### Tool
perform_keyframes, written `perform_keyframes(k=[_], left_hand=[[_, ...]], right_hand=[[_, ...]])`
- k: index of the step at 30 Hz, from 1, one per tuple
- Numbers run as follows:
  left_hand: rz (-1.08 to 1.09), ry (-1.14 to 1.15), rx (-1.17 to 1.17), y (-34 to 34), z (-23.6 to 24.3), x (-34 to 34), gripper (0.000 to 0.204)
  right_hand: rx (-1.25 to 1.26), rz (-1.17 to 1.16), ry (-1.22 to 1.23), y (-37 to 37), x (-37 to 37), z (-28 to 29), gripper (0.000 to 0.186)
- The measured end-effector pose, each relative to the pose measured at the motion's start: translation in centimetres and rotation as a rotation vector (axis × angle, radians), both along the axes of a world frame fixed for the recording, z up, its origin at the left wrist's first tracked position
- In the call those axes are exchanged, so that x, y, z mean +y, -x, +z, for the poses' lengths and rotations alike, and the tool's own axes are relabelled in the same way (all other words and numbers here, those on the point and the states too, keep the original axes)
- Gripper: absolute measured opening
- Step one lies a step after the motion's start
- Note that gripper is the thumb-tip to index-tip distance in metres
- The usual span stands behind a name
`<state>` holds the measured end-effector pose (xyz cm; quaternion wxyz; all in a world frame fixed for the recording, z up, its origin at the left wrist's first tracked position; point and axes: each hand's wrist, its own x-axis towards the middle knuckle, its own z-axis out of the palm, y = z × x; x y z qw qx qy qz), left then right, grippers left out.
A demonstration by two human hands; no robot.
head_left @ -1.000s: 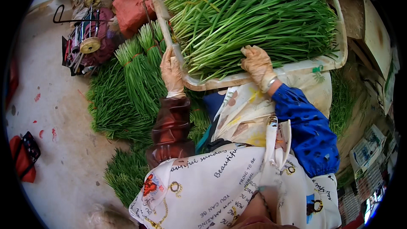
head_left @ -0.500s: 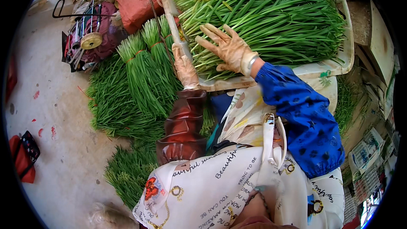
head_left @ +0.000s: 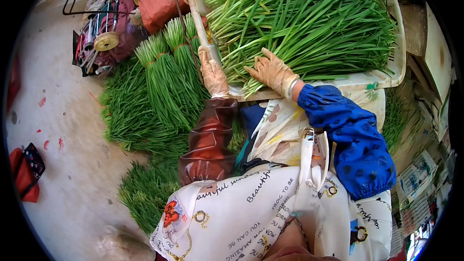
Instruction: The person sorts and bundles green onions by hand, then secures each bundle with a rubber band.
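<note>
Loose garlic chives [head_left: 309, 29] fill a pale plastic crate [head_left: 333, 82] in front of me, most lying with their whitish ends to the left. My right hand [head_left: 274, 71], gloved and in a blue sleeve, is closed over some stalks at the near side of the heap. Its fingers are curled down, and their tips are partly hidden. My left hand [head_left: 213, 72], also gloved, rests at the crate's near left corner. Its fingers are stretched upward along the wall; the thumb is hard to make out.
Tied bundles of chives [head_left: 162, 77] are piled on the floor left of the crate, with more chives [head_left: 150, 191] nearer me. A red sack [head_left: 157, 0] and a wheeled metal cart [head_left: 106, 29] stand beyond. Cardboard [head_left: 430, 53] leans at the right.
My right hand has gone from spread fingers over the chives to curled fingers on the stalks, slightly nearer me. Some pale ends now jut toward the near rim. My left hand stays at the corner.
</note>
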<state>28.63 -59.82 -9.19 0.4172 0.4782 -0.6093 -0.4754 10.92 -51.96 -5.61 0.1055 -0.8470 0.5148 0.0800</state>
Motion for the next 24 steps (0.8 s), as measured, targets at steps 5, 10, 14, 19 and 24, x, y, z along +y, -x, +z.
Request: perform_keyframes(k=[5,10,14,19,24], left_hand=[[-0.016,0.014,-0.018,0.2,0.0,-0.3,0.051],[0.014,0.115,-0.197,-0.3,0.4,-0.7,0.05],[0.02,0.036,-0.129,-1.0,0.0,-0.7,0.046],[-0.226,0.324,-0.471,-0.6,4.4,-0.8,0.051],[-0.51,0.326,-0.35,4.5,10.5,-1.4,0.054]], right_hand=[[-0.111,-0.075,0.021,0.5,-0.2,0.2,0.023],[-0.325,-0.089,-0.073,3.2,-0.4,5.2,0.015],[-0.518,-0.147,-0.005,6.5,1.3,7.5,0.041],[-0.868,-0.284,0.204,9.1,2.8,6.6,0.047],[-0.946,-0.329,0.277,8.8,2.8,7.3,0.051]])
